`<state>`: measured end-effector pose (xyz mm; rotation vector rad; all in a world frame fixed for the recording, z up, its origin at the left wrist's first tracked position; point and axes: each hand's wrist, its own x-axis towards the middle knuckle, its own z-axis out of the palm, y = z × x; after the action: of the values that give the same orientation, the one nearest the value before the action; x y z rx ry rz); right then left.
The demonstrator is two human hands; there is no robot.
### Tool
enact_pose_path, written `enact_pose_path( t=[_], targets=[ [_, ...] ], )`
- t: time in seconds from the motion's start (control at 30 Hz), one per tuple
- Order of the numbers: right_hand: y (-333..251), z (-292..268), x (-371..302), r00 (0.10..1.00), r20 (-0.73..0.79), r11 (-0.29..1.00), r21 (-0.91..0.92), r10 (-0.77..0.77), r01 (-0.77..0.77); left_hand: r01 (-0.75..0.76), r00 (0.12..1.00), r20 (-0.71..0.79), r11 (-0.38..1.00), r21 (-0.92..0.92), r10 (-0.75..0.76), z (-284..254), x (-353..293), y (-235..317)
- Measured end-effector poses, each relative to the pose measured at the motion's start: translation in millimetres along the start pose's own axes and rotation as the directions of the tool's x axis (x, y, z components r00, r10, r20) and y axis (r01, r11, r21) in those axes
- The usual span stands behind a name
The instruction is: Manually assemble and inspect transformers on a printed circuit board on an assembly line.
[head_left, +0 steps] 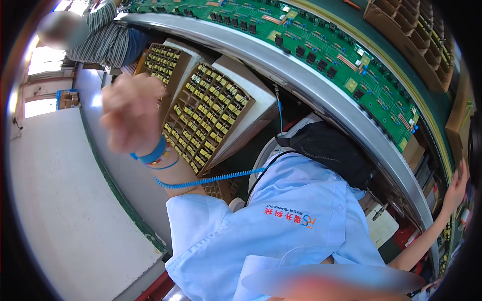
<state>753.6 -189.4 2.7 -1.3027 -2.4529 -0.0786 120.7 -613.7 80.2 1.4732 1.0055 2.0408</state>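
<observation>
Nearest is a light blue smock [281, 236] of smooth cloth with a small red and orange printed patch on it. A coiled blue cord [211, 179] runs left to the blue strap on the wrist. The left hand [131, 113] is raised and blurred; whether its fingers pinch anything cannot be told. Just right of it lies a cardboard tray [208, 118], gridded into cells of yellow and black components. At far right the right hand [457, 188] rests flat against the conveyor's edge. Beyond, green circuit boards [321, 45] line the curved metal rail [281, 65].
</observation>
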Motion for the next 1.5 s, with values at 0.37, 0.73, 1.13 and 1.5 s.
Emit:
enact_pose_path(
  t=[0.37, 0.73, 1.13, 1.5],
  targets=[
    [-191, 28, 211, 0.979, -0.036, 0.974, -0.114, -0.2, 0.195, -0.112, 0.85, 0.448, 0.737, 0.666, -0.276, 89, 129, -120],
    [-262, 77, 290, 0.998, -0.042, 0.985, -0.164, 0.048, -0.055, -0.519, 0.829, 0.558, 0.385, 0.763, 0.013, 154, 271, -300],
    [-296, 88, 283, 0.981, -0.174, 0.989, 0.131, 0.091, -0.069, -0.121, 0.973, 0.229, 0.757, 0.642, -0.038, 174, 294, -328],
    [-245, 29, 243, 0.946, -0.17, 0.478, 0.878, 0.276, 0.018, -0.47, 0.879, 0.475, 0.208, 0.858, 0.028, 167, 271, -303]
  ],
)
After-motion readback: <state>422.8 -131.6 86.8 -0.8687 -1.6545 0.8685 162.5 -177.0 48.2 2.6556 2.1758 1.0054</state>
